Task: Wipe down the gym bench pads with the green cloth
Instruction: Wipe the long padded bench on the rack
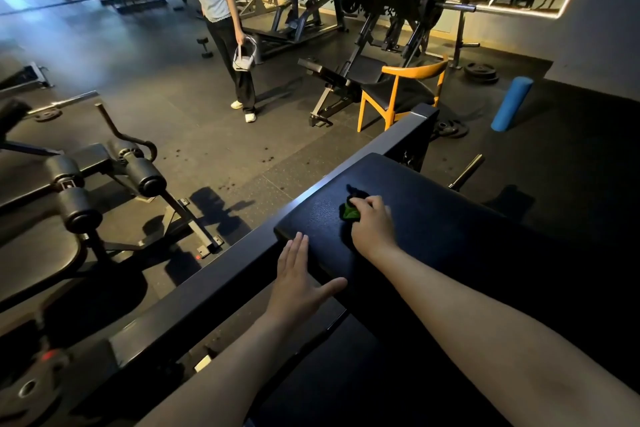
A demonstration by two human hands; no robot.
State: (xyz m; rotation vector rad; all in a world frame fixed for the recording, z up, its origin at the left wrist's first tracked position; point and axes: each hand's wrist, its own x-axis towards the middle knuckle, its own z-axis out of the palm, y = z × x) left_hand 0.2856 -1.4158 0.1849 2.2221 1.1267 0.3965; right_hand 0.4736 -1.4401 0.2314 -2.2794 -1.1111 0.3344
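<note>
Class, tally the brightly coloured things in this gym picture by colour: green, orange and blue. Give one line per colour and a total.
Green: 1, the green cloth bunched in the right hand on the bench pad
Orange: 1, the wooden chair
Blue: 1, the foam roller
Total: 3

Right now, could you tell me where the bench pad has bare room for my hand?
Free: the pad to the right of the right hand and green cloth, toward its far right edge. Crowded: the near-left corner, where the left hand lies flat.
</note>
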